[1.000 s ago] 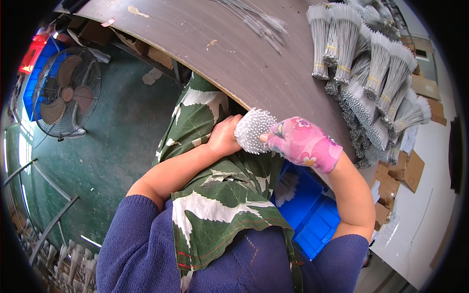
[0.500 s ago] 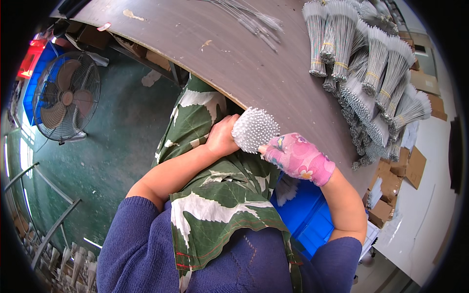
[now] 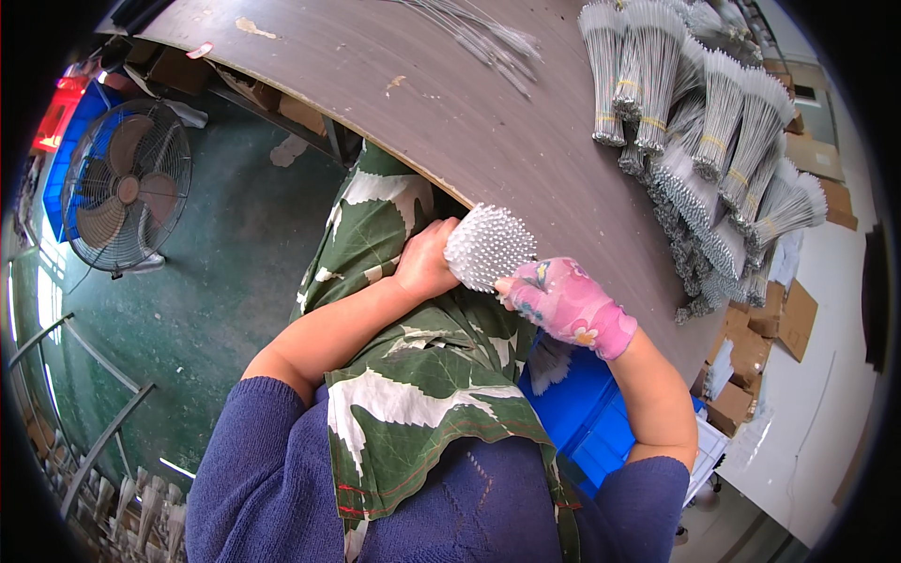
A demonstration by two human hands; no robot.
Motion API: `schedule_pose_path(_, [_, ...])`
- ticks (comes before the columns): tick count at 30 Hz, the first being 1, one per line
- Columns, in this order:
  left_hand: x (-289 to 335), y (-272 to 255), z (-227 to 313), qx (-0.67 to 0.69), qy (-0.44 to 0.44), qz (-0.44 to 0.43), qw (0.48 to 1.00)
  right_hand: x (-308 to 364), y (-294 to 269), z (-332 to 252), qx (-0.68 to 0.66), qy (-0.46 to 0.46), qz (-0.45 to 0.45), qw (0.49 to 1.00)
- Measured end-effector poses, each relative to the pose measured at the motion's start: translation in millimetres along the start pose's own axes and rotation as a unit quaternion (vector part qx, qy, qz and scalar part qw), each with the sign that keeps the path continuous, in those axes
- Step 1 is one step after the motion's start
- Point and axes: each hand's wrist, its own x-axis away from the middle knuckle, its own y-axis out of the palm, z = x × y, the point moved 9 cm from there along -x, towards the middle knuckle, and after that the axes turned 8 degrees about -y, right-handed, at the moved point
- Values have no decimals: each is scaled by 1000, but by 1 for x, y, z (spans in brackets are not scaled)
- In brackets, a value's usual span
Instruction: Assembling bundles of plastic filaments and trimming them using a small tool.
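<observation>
My bare left hand is wrapped around a thick bundle of thin wire brushes at the table's near edge. The silvery wire ends of the bundle face up; its lower part is hidden. My right hand, in a pink flowered glove with the fingertips bare, touches the bundle's right rim. Its thumb and fingers are pressed together there, and what they pinch is too small to make out. A green and white patterned apron covers my lap below both hands.
Several tied bundles of wire brushes are heaped at the table's right end. Loose brushes lie at its far side. A blue crate stands by my right forearm, and a floor fan at the left.
My right hand and forearm have shifted very slightly, with the fingers still at the bundle's rim. The left hand and the bundle have hardly moved.
</observation>
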Motion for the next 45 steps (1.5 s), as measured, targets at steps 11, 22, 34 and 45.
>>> schedule_pose_path(11, [-1, 1, -8, 23, -19, -6, 1000, 26, -6, 10, -260, 34, -36, 964])
schedule_pose_path(22, [4, 16, 2, -6, 81, -49, 996, 37, 2, 49, -412, -47, 54, 909])
schedule_pose_path(34, [1, 15, 0, -15, 87, -58, 994, 26, 10, 39, -205, -60, 37, 976])
schedule_pose_path(45, [2, 20, 5, -12, 64, -129, 990, 34, 17, 39, -334, -117, 69, 933])
